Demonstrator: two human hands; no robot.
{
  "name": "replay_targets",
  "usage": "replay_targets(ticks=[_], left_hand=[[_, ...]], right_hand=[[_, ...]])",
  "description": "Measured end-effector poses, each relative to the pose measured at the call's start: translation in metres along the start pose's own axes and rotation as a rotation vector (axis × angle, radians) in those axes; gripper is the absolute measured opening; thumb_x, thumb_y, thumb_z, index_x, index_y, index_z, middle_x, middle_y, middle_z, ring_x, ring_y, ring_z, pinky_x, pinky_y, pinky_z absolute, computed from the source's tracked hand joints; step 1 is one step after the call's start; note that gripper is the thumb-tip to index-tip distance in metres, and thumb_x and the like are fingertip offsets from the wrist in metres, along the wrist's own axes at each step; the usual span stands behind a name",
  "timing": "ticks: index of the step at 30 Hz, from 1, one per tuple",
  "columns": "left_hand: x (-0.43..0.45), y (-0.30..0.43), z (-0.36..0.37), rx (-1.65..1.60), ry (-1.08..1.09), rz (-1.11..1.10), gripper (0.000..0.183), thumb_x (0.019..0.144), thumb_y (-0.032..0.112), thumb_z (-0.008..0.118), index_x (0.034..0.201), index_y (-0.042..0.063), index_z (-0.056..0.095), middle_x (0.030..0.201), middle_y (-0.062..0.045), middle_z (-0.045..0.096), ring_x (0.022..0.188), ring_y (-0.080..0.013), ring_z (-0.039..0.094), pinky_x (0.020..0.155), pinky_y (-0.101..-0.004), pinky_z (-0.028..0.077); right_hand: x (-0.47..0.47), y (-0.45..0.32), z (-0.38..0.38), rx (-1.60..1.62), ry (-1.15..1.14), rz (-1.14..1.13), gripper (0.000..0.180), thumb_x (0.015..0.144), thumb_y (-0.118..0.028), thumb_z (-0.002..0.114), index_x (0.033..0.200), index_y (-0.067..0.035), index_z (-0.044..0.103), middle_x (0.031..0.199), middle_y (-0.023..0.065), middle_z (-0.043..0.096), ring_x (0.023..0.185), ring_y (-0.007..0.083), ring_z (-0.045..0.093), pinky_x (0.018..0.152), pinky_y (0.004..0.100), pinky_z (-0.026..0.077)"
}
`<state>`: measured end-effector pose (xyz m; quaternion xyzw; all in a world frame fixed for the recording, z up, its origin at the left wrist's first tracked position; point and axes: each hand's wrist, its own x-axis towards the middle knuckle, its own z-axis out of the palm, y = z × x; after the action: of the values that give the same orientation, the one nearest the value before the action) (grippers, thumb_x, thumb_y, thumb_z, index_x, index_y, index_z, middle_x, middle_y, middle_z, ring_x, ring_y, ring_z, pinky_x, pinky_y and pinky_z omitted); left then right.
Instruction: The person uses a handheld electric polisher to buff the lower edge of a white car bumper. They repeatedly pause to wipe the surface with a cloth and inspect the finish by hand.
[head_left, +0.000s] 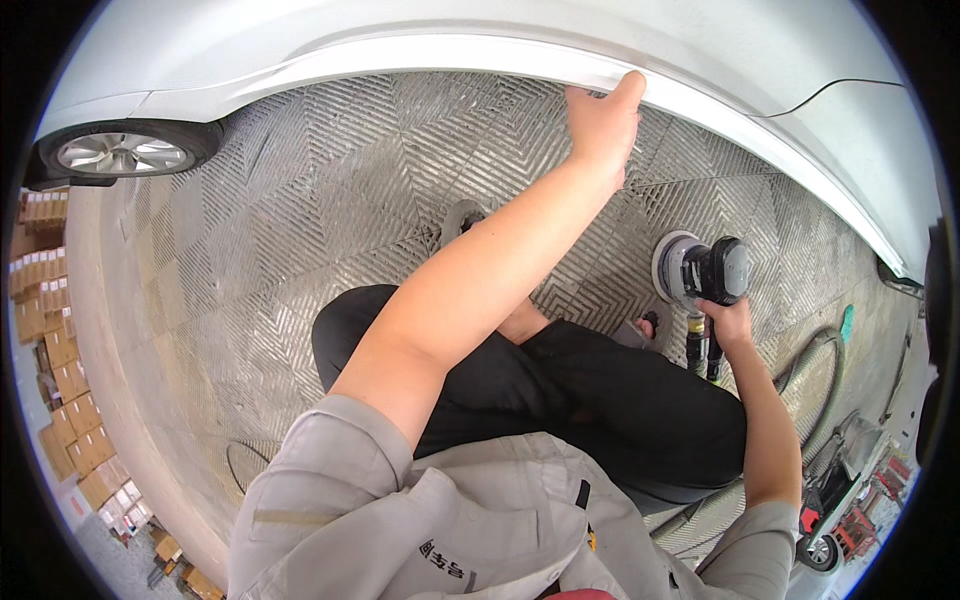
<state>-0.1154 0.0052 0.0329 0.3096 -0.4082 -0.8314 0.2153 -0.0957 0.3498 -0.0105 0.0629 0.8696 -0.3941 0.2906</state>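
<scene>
My left hand (606, 124) reaches up to the lower edge of a light-coloured car's side sill (480, 56). Its thumb lies on the outer face and its fingers curl underneath, where they are partly hidden. At the right, my right hand (729, 322) grips a hose-fed random orbital sander (712, 270) by its handle. The sander's round pad faces left, away from the car body (720, 52), and touches nothing. Hose fittings hang below the tool beside my right knee.
A car wheel (124, 154) stands at the upper left. Ribbed floor tiles (360, 165) lie under my feet. A grey hose (836, 375) curves over the floor at right, near a green piece (847, 322) and a cluttered cart (847, 465). Cardboard boxes (82, 412) are stacked far left.
</scene>
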Motion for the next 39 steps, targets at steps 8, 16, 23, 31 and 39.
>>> replay_targets(ticks=[8, 16, 23, 31, 39], left_hand=[[0.026, 0.024, -0.037, -0.094, -0.234, -0.255, 0.040, 0.080, 0.018, 0.083, 0.112, 0.007, 0.063, 0.101, -0.008, 0.063, 0.096, -0.0206, 0.061, 0.086, -0.0347, 0.050], [0.042, 0.091, -0.090, -0.387, 0.016, -0.271, 0.045, 0.080, -0.004, 0.068, 0.122, -0.005, 0.051, 0.121, -0.017, 0.053, 0.115, -0.0312, 0.057, 0.105, -0.0455, 0.049], [0.026, 0.100, -0.093, -0.313, 0.055, -0.080, 0.059, 0.084, 0.010, 0.066, 0.135, -0.006, 0.041, 0.135, -0.016, 0.047, 0.134, -0.0292, 0.044, 0.123, -0.0434, 0.027], [-0.026, 0.019, -0.012, 0.200, -0.531, -0.284, 0.052, 0.094, 0.021, 0.068, 0.136, -0.006, 0.054, 0.136, -0.020, 0.062, 0.132, -0.0304, 0.056, 0.116, -0.0420, 0.040], [-0.036, -0.019, 0.064, 1.507, -1.162, 1.464, 0.058, 0.087, 0.020, 0.073, 0.142, 0.010, 0.057, 0.144, -0.012, 0.060, 0.137, -0.0320, 0.054, 0.118, -0.0451, 0.040]], right_hand=[[0.003, 0.003, -0.002, -0.062, 0.021, 0.054, 0.019, 0.077, -0.008, 0.080, 0.078, 0.004, 0.065, 0.061, 0.0073, 0.061, 0.047, 0.0190, 0.059, 0.045, 0.0353, 0.047], [0.002, 0.005, -0.003, -0.081, 0.001, -0.010, 0.024, 0.077, -0.012, 0.079, 0.084, 0.007, 0.066, 0.059, 0.0083, 0.060, 0.044, 0.0191, 0.059, 0.044, 0.0353, 0.045], [-0.001, 0.001, -0.004, -0.053, -0.011, -0.010, 0.040, 0.075, -0.013, 0.079, 0.105, 0.009, 0.063, 0.077, 0.0158, 0.069, 0.051, 0.0247, 0.064, 0.048, 0.0387, 0.051], [0.002, 0.005, -0.008, -0.253, 0.027, -0.009, 0.068, 0.073, -0.028, 0.077, 0.129, 0.006, 0.059, 0.114, 0.0272, 0.072, 0.112, 0.0409, 0.068, 0.097, 0.0447, 0.054], [0.001, 0.003, -0.010, -0.261, 0.030, -0.011, 0.066, 0.072, -0.027, 0.076, 0.128, 0.004, 0.061, 0.116, 0.0275, 0.071, 0.111, 0.0413, 0.068, 0.097, 0.0453, 0.054]])
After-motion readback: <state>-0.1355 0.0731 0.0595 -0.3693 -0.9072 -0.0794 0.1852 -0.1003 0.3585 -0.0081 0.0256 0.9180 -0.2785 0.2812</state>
